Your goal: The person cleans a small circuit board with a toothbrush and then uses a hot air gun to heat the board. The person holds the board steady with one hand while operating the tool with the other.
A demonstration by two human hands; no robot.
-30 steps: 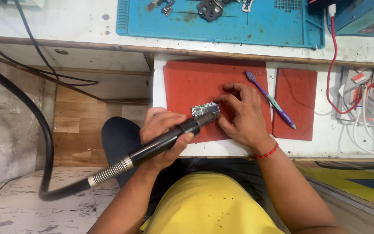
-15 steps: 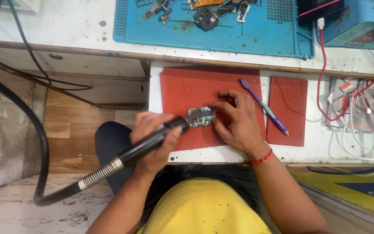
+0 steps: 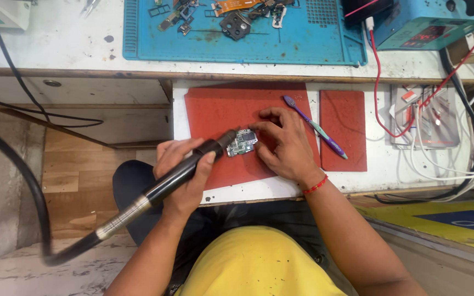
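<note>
The hands work close: the left hand [image 3: 185, 172] grips a hot-air handpiece [image 3: 185, 169], the right hand [image 3: 283, 145] fingertip-pins a thin, fragile-looking circuit board [image 3: 241, 143] by its edge on the red mat [image 3: 215, 112].

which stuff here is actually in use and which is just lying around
In use: left hand gripping the black hot-air handpiece; right hand steadying the small circuit board; large red mat.

Lying about: purple toothbrush, small red mat, blue mat with loose parts.
</note>
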